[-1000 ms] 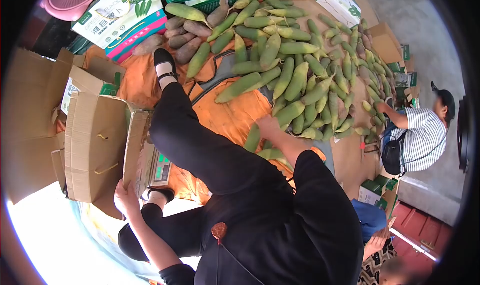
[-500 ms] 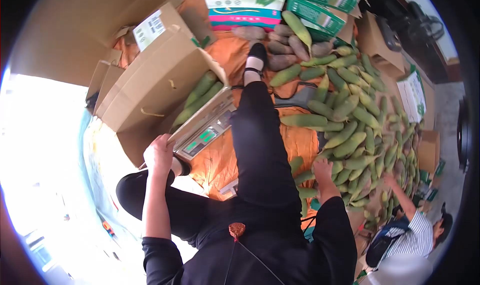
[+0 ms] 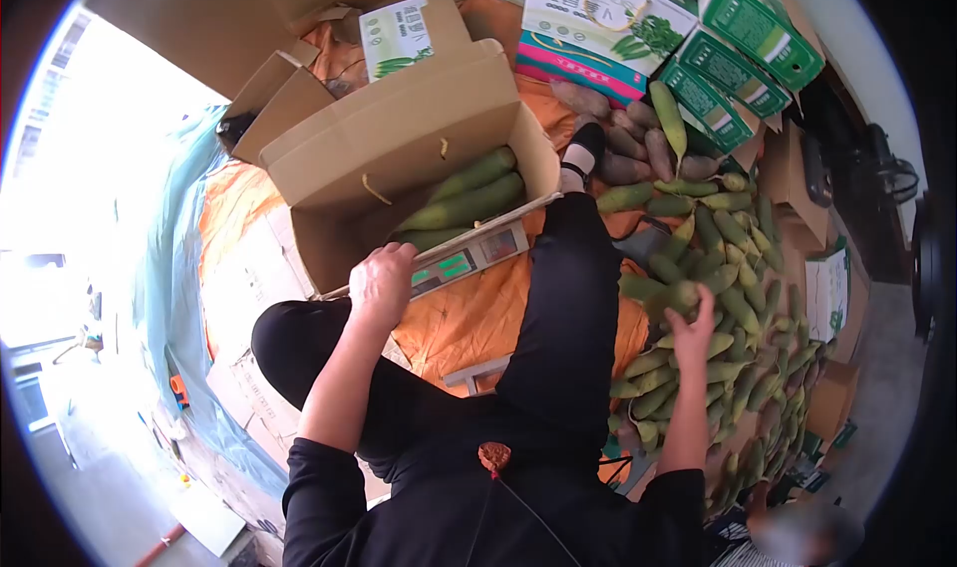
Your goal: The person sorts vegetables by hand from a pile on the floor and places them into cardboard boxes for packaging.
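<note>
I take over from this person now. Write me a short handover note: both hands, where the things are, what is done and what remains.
Left hand: rests on the near edge of the scale, by the corner of the cardboard box; grip unclear.
Right hand: closed on one green stalk at the pile beside the orange cloth.
Done: a few stalks lie in the box, which stands on the scale.
Left: the held stalk is not in the box; most are in the pile.
</note>
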Available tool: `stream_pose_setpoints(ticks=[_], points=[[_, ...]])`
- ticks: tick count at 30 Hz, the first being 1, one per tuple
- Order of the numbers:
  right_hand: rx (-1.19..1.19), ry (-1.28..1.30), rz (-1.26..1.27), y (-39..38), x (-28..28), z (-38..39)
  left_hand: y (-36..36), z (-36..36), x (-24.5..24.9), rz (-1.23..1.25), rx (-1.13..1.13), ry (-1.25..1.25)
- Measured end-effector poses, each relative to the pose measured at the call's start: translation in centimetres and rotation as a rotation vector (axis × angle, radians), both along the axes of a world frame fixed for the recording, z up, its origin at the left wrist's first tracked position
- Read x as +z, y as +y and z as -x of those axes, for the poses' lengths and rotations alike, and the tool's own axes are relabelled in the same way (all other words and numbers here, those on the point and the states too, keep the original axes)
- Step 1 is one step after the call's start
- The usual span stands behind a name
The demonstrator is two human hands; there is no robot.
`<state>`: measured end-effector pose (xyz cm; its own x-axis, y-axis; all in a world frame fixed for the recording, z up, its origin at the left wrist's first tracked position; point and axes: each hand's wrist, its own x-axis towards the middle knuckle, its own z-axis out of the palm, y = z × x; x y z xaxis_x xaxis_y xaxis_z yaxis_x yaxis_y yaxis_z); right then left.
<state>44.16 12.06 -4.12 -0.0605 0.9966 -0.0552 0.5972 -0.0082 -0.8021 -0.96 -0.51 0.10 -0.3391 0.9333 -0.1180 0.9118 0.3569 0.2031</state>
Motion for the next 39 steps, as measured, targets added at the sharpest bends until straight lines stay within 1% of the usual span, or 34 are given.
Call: stream_pose_setpoints(ticks=[1,2,3,4,5,6,7,8,9,10,12,15,17,19,21,23,25,27,28,29,31,33,34,35,37,39], points=[[0.043,0.09,-0.05,0.9,3.6,2.5,0.0,0.1,0.0,-0.002,0.013,-0.001],[0.066,0.127,-0.049,1.7,7.0,4.6,0.0,0.1,-0.1,-0.01,0.002,-0.002],[0.142,0.151,-0.159,2.5,10.0,6.4,-0.1,0.2,-0.2,-0.018,-0.009,-0.004],[0.199,0.246,-0.249,2.8,13.1,9.1,-0.2,0.2,-0.4,-0.031,-0.013,-0.01],[0.306,0.305,-0.333,3.4,15.6,11.2,-0.2,0.3,-0.5,-0.035,-0.005,-0.014],[0.437,0.294,-0.44,3.9,17.8,13.3,-0.2,0.3,-0.6,-0.03,-0.013,-0.005],[0.524,0.378,-0.461,4.0,19.3,15.7,-0.2,0.3,-0.7,-0.025,-0.021,0.005],[0.551,0.432,-0.415,3.8,20.4,18.3,-0.3,0.3,-0.7,-0.025,-0.009,0.003],[0.619,0.398,-0.46,3.7,21.1,21.0,-0.4,0.3,-0.7,-0.045,-0.022,0.007],[0.72,0.224,-0.575,4.1,21.4,23.2,-0.3,0.4,-0.7,-0.069,-0.036,0.012],[0.901,0.111,-0.677,4.1,20.2,27.9,-0.2,0.3,-0.5,-0.079,-0.037,0.004],[1.061,0.006,-0.599,2.4,15.7,34.3,-0.3,0.5,-0.5,-0.086,-0.05,0.0],[1.182,-0.117,-0.517,1.4,12.8,37.8,-0.4,0.4,-0.6,-0.087,-0.062,-0.004],[1.282,-0.297,-0.416,0.2,10.9,40.7,-0.4,0.5,-0.8,-0.08,-0.023,-0.022],[1.324,-0.395,-0.407,-0.5,8.1,43.4,-0.5,0.6,-0.6,-0.054,-0.031,-0.023],[1.262,-0.412,-0.396,-0.9,7.2,44.7,-0.4,0.6,-0.6,-0.04,-0.003,-0.035],[1.203,-0.429,-0.389,-0.4,6.8,44.2,-0.4,0.5,-0.5,-0.114,-0.036,-0.045],[1.154,-0.2,-0.358,0.3,8.4,42.7,-0.1,0.9,-0.7,-0.061,-0.053,-0.01],[1.155,-0.147,-0.309,1.3,9.4,41.4,0.0,1.0,-0.7,-0.013,-0.059,0.026],[1.118,-0.106,-0.296,2.1,10.9,39.8,0.0,1.1,-0.5,-0.039,-0.046,-0.03],[1.016,0.12,-0.265,4.4,12.3,36.1,0.1,0.9,-0.5,-0.021,-0.023,-0.02],[0.827,0.344,-0.24,6.0,13.2,31.5,0.4,0.9,-0.5,0.103,0.017,0.002],[0.736,0.364,-0.207,6.6,13.4,29.1,0.4,0.9,-0.6,0.091,0.034,-0.006],[0.653,0.344,-0.136,7.2,13.5,26.5,0.6,0.9,-0.4,0.134,0.039,0.018],[0.524,0.277,-0.145,8.1,11.6,21.4,0.4,1.1,-0.6,0.062,0.018,0.009],[0.42,0.212,-0.108,8.1,8.8,16.5,0.6,0.6,0.0,0.062,0.017,0.029]])
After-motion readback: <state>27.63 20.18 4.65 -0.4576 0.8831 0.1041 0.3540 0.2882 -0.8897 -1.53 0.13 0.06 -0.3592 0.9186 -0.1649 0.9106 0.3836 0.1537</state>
